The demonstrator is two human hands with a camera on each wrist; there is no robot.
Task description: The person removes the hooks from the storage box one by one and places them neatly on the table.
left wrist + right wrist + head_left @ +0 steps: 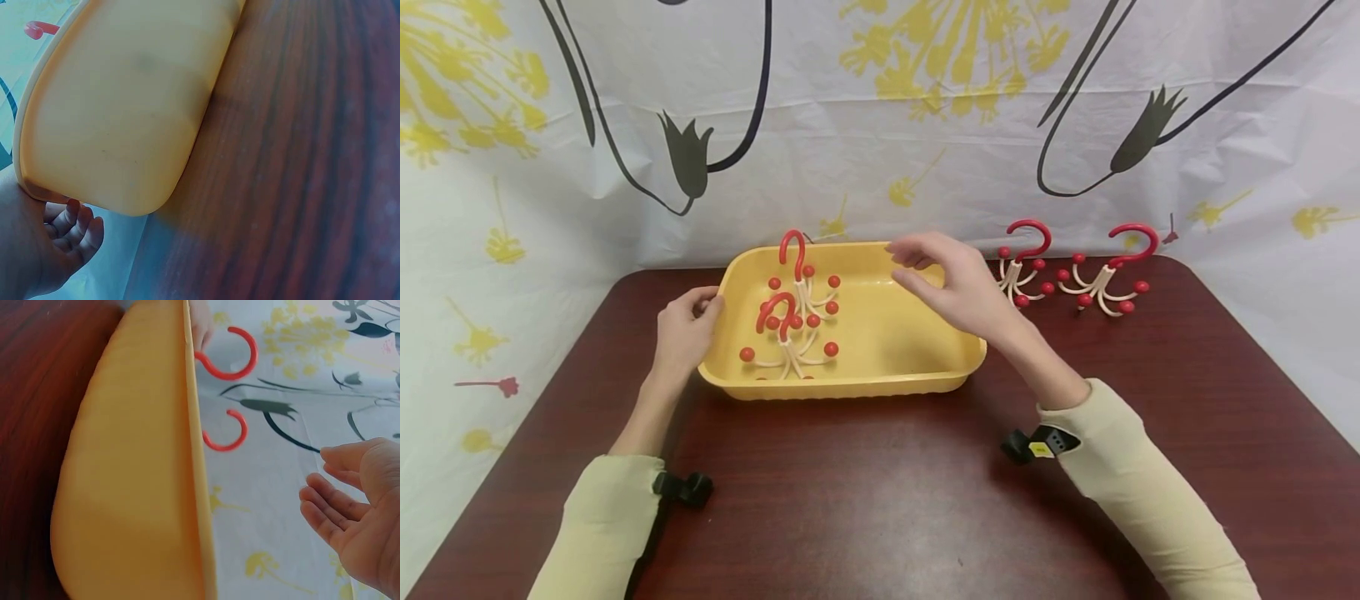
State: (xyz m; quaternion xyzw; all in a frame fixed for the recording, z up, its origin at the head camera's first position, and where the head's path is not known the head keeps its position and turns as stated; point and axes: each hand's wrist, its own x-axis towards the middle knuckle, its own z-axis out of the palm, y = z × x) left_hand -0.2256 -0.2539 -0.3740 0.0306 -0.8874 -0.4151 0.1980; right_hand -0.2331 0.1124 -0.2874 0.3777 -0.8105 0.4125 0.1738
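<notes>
A shallow yellow plastic tray (850, 385) lies on the table. My left hand (687, 331) grips its left rim, with curled fingers (78, 231) showing below the edge in the left wrist view. Two hangers, each a red hook over several cream arms tipped with red balls, stand in the left half of the tray: a rear hanger (801, 290) and a front hanger (787, 350). Above the tray's right side hovers my right hand (951, 283), fingers loosely extended and thumb apart, holding nothing. The right wrist view also shows this empty hand (362, 512) beyond the rim.
Two more hangers of the same kind stand on the dark wooden table (880, 500) at the back right: a nearer one (1015, 273), partly hidden by the right hand, and a farther one (1103, 282). A white patterned sheet (850, 167) hangs behind the table.
</notes>
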